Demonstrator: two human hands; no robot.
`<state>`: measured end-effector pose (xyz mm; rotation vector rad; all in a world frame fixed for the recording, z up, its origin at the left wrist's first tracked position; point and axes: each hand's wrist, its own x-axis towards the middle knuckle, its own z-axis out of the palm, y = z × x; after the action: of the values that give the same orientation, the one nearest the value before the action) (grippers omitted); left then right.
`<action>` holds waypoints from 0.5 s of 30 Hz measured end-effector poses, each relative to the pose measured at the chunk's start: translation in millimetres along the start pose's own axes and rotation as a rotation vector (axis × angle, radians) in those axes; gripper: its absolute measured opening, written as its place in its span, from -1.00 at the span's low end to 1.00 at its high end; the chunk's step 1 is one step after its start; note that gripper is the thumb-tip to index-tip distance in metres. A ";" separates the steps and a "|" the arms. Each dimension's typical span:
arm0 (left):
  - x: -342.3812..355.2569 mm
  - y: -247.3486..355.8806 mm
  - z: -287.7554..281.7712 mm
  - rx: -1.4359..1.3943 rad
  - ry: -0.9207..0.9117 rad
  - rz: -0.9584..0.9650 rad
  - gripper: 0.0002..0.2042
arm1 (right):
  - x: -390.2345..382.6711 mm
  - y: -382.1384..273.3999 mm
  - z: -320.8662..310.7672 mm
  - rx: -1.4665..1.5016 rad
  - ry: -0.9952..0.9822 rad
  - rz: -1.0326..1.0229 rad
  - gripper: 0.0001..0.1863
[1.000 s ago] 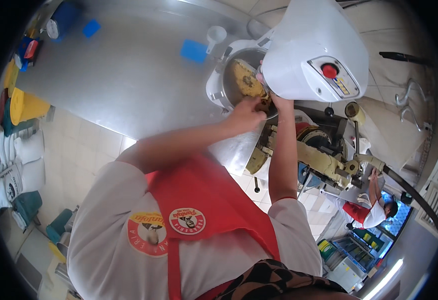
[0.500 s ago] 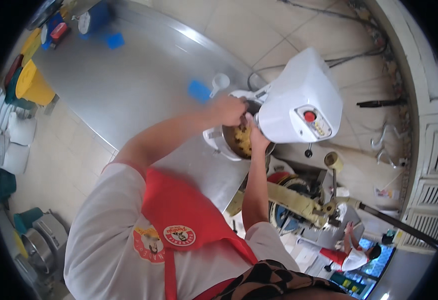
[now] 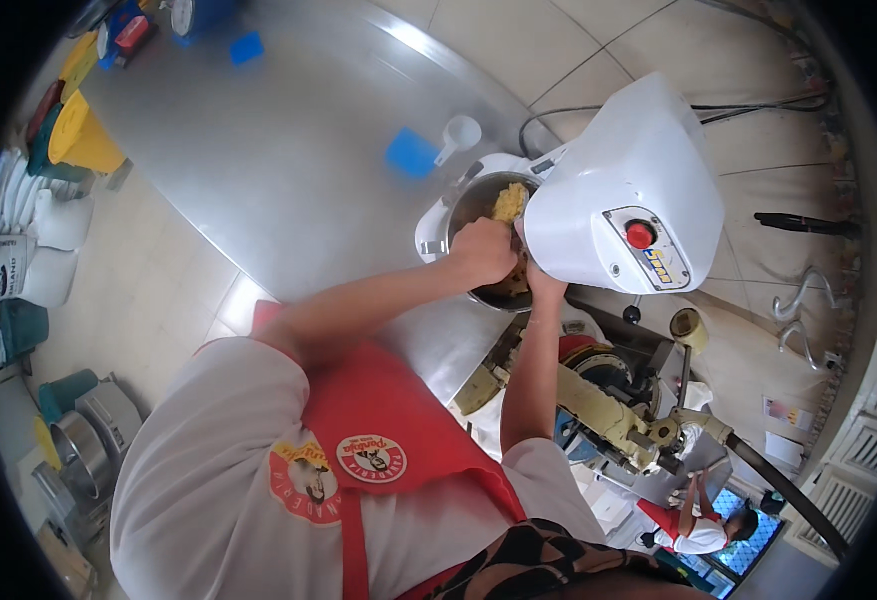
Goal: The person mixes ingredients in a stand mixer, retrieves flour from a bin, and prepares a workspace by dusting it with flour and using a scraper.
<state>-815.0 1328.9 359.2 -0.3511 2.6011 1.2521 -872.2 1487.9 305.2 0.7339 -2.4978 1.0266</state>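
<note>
A steel mixing bowl (image 3: 467, 206) sits under the head of a white stand mixer (image 3: 599, 215), at the right end of the metal table. Yellow, crumbly dough (image 3: 509, 203) clumps at the bowl's far side, and more lies lower down with brownish bits. Over the bowl, my left hand (image 3: 484, 252) is closed in a fist; what it grips is hidden. Close against it, my right hand (image 3: 545, 282) reaches in beneath the mixer head with its thumb up. Its fingers look curled round something, but the mixer head covers most of them.
Just beyond the bowl lie a blue scraper (image 3: 413, 153) and a white measuring scoop (image 3: 461, 134) on the metal table (image 3: 289, 190). A yellow tub (image 3: 86, 138) stands off its left side. Older machinery (image 3: 609, 410) crowds the right. Another person (image 3: 699, 525) works farther back.
My left hand has come nearer, from the bowl's far part to its middle, uncovering yellow dough at the far side. My right hand has slid further under the mixer head. The view has shifted slightly.
</note>
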 end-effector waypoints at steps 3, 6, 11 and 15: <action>6.4 -16.6 12.0 0.028 -0.020 0.071 -0.70 | -4.0 3.8 4.7 0.040 -0.031 0.085 -0.55; 19.6 -26.3 17.2 0.040 -0.039 0.047 -0.67 | -2.9 -1.2 10.1 0.126 -0.053 0.132 -0.51; 22.2 -28.4 24.9 0.223 -0.138 0.111 -0.69 | -0.9 -21.7 -10.8 0.164 -0.162 0.301 -0.51; 3.5 -26.7 24.9 0.410 -0.162 0.289 -0.68 | -41.6 -13.6 -30.3 0.238 -0.078 0.400 -0.57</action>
<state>-807.4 1331.9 323.4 0.1978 2.7407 0.7449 -827.3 1515.4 313.0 0.3423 -2.6833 1.4774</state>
